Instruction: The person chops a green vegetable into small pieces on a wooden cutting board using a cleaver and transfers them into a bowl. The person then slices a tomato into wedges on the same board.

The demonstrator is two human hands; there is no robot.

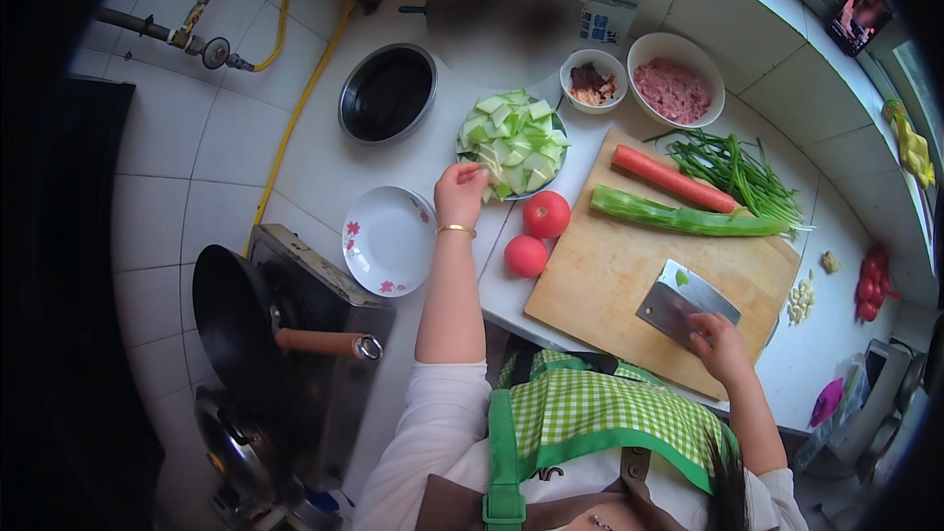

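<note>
My left hand is at the lower left edge of a plate heaped with pale green vegetable slices, its fingers curled against the nearest pieces; whether it grips one is unclear. My right hand rests at the right end of a cleaver, which lies on the wooden cutting board; its handle is hidden by the hand. A green piece sticks to the blade. Across the upper board lie a carrot and a peeled green stalk. Two tomatoes sit left of the board.
Left stand an empty flowered bowl, a metal basin of dark liquid and a wok on the stove. Behind are bowls of minced meat and seasonings. Green stems and garlic cloves lie right.
</note>
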